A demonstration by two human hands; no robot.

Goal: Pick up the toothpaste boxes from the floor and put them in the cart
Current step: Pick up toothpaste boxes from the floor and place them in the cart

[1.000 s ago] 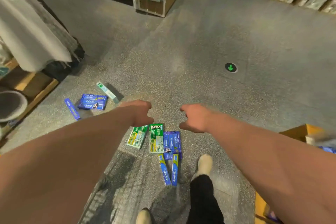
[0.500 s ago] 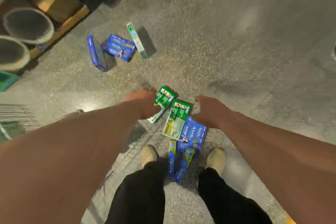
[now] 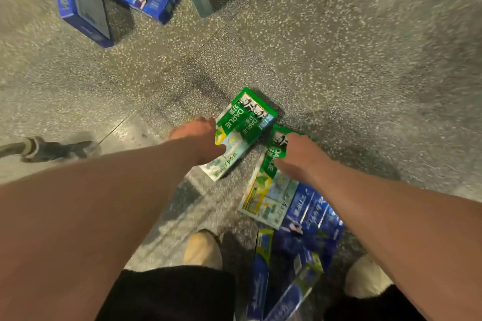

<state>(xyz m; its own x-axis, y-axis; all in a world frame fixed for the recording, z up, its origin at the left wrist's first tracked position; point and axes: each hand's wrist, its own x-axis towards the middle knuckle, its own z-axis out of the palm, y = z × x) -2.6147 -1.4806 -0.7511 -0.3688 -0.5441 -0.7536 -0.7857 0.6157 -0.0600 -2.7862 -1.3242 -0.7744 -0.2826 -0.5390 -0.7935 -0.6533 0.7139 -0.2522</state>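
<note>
A person crouches over toothpaste boxes scattered on the speckled floor (image 3: 339,60). The left hand (image 3: 200,138) lies on one green box (image 3: 242,125), the right hand (image 3: 300,156) on a second green box (image 3: 268,190); whether the fingers are closed around either cannot be told. Blue boxes (image 3: 307,219) lie just beside, more farther off. Each box likely lifts best pinched across its narrow sides.
</note>
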